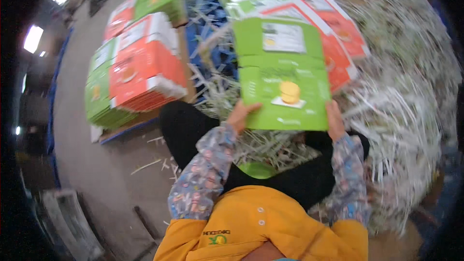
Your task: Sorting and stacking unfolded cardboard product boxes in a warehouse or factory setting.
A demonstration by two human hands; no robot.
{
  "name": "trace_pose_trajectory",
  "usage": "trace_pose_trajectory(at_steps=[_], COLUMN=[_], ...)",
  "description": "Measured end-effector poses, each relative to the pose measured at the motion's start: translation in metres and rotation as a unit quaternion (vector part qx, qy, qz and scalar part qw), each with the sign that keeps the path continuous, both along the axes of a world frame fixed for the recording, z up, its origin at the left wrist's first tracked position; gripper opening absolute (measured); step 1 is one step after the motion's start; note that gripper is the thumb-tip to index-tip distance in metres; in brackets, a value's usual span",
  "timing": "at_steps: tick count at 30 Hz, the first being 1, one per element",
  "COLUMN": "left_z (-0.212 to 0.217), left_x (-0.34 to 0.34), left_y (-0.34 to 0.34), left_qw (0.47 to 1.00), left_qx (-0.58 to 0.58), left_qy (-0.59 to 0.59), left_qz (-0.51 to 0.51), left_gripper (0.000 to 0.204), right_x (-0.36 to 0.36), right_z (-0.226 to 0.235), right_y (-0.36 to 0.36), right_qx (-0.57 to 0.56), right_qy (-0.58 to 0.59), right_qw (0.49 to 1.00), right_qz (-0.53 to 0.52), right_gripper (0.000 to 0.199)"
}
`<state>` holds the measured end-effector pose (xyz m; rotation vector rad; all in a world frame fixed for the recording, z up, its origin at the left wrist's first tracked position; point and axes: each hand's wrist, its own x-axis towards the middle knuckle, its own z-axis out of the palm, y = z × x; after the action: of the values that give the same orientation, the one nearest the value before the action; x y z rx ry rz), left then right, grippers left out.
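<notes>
Green carton sheet between both hands

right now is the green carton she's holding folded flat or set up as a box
Folded flat: the green carton shows as one thin sheet, gripped at its lower corners by the left hand and right hand.

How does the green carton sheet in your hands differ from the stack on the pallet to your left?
The green carton sheet is a single flat blank held up by the left hand and right hand; the stack on the pallet is many blanks, untouched. The sheet faces up all green; the stack shows red-orange and green. Both are flat printed cardboard.
</notes>
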<state>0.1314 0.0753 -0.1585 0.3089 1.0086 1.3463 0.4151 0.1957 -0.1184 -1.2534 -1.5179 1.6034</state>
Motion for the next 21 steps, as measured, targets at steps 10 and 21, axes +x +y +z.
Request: trace_pose_trajectory(at_steps=[10,21], left_z=[-0.022,0.012], left_x=[0.023,0.077], left_y=[0.003,0.029], left_qw=[0.999,0.98], left_qx=[-0.032,0.097], left_qy=[0.005,-0.16], left_qz=[0.021,0.063], left_gripper=[0.035,0.041], right_x=[0.012,-0.024], right_z=[0.006,0.196], right_y=[0.0,-0.048], right_qx=[-0.05,0.313], right_qy=[0.05,-0.118], right_qw=[0.996,0.942], right_qz=[-0.05,0.037], right_gripper=[0.026,0.019])
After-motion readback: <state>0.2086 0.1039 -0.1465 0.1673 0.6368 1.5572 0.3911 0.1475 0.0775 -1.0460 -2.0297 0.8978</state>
